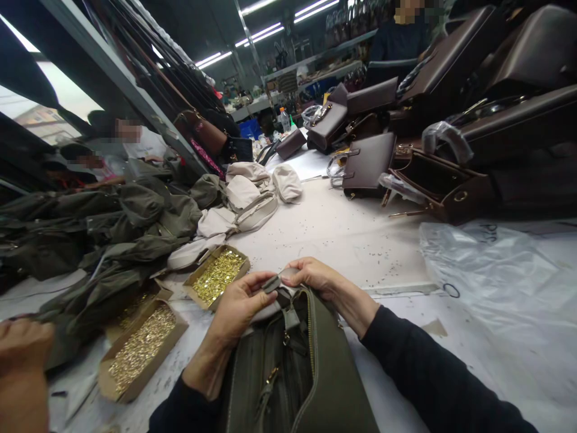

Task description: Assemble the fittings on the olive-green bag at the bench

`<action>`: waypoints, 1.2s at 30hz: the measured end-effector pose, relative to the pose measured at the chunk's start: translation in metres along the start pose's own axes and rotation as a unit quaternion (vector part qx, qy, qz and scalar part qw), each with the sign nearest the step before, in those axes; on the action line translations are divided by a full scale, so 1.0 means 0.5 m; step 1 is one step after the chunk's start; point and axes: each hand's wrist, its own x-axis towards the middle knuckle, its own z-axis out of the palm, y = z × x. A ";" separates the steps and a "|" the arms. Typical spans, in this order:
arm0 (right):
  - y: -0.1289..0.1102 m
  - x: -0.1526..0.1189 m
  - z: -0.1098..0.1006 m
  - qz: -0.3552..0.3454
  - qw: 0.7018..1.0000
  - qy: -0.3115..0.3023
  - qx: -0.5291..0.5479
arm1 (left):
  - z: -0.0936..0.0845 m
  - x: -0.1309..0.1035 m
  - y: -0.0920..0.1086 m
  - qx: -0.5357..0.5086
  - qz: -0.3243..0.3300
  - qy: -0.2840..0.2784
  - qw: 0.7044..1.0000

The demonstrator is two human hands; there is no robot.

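Observation:
An olive-green bag (342, 367) with an open brass zipper lies in front of me, its opening facing me. At its far end my left hand (246, 300) pinches a short green strap tab (271, 284) between thumb and fingers. My right hand (311, 276) is closed on the bag's edge and pale lining right beside it, fingertips close to those of the left. Zipper pulls (271, 376) hang inside the bag. Just left of my left hand stands a cardboard box (246, 264) of small gold metal pieces (219, 276).
Another cardboard box (157, 349) of gold pieces sits nearer left, by another person's hand (22, 361). Green bags (148, 204) and beige bags (252, 198) are heaped behind. Dark brown handbags (369, 162) and a clear plastic sheet (491, 282) lie right. People sit farther back.

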 end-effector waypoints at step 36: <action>-0.002 0.008 0.000 -0.014 0.998 0.021 -0.061 | -0.009 0.019 -0.020 -0.081 -0.046 -0.006 0.996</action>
